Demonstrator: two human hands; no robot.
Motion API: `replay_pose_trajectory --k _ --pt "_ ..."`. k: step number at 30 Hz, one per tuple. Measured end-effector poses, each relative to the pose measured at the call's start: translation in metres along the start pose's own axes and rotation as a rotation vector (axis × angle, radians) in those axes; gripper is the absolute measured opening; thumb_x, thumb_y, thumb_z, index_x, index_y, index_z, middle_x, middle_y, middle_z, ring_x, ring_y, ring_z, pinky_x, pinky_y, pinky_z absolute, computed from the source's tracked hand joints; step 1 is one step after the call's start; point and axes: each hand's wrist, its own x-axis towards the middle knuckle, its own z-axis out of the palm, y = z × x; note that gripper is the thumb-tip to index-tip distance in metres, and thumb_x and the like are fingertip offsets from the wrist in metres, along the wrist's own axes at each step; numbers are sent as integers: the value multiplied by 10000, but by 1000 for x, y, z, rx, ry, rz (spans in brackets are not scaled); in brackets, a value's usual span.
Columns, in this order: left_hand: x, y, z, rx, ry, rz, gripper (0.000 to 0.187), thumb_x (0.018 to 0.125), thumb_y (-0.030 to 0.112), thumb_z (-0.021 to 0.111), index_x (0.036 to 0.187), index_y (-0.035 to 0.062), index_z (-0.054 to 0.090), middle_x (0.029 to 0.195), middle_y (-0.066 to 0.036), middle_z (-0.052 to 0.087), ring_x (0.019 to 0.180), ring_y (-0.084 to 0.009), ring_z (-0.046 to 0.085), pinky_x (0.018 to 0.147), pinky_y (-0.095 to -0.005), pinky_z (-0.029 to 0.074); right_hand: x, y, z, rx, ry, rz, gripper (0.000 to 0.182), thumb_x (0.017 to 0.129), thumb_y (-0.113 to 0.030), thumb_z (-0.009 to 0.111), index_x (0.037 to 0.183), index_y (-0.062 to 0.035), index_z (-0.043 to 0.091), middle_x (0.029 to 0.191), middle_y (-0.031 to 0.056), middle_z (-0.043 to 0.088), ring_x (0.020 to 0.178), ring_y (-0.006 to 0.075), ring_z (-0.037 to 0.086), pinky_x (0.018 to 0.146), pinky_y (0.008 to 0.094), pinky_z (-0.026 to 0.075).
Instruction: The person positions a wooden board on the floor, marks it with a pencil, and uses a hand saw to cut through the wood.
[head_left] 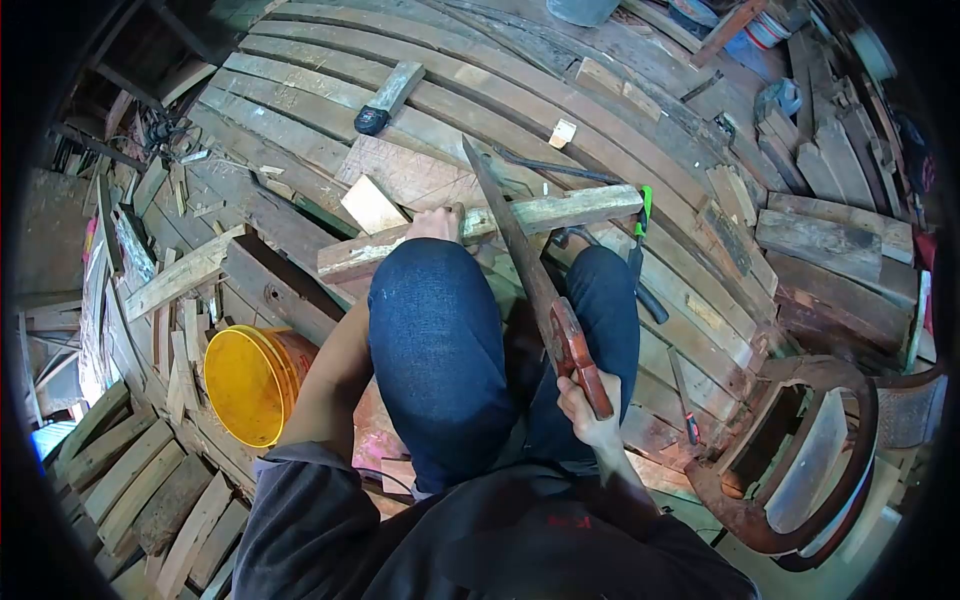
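My right hand (592, 405) is closed around the reddish wooden handle of a handsaw (525, 255). Its long blade slants up and to the left, crossing over a weathered wooden beam (560, 208). Beside my left knee, my left hand (433, 225) grips the beam, its fingers partly hidden behind the knee. The beam lies crosswise just beyond my knees. A tool with a bright green and black handle (643, 215) is at the beam's right end. Near my right knee lies a hammer (570, 236), partly covered by the beam and knee.
A yellow bucket (245, 385) stands at my left. Wood offcuts (130, 480) are heaped at lower left, more timber (820, 240) at right. A wooden chair (780, 470) is at lower right, with a red-and-black-handled tool (688, 415) nearby. A dark bar (555, 168) lies beyond the beam.
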Motion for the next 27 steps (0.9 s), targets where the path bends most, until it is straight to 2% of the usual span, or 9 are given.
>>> replay_pose_trajectory --k 4,13,19,22,25,27 --pt "1 -3 4 -21 24 9 726 736 529 800 1194 1 603 902 -207 716 873 -359 721 766 -438 585 -5 0 0 -28 4 9 157 906 -47 647 763 -1 602 556 9 536 478 83 496 455 273 369" --pt "-3 -3 3 -33 112 54 738 726 527 807 1196 -3 600 934 -217 712 876 -362 719 769 -443 584 -7 5 2 -158 9 -81 101 879 -58 673 825 14 629 580 70 540 511 137 499 502 313 400" --pt "-8 4 -10 -22 0 -7 737 734 512 804 1213 -8 595 950 -214 716 879 -373 718 778 -435 586 1 14 10 -212 13 -99 146 876 -76 687 784 1 603 585 97 543 498 186 519 513 328 408" --pt "-1 1 -1 25 -96 -28 661 767 456 776 1195 -19 609 978 -195 710 967 -333 701 857 -417 559 17 16 17 -282 11 -145 199 879 -89 692 743 -6 573 570 98 518 485 199 505 502 342 387" --pt "-3 2 0 11 -48 -20 687 776 459 766 1231 -25 590 974 -195 709 967 -341 698 856 -415 559 42 16 26 -265 7 -173 225 886 -98 691 727 -12 557 563 98 496 478 195 478 499 354 372" --pt "-3 1 4 -4 41 -6 722 731 493 800 1209 -11 604 940 -201 717 894 -350 714 804 -419 577 62 22 32 -229 -4 -192 229 889 -100 688 725 -13 553 564 101 495 479 194 473 501 353 372"
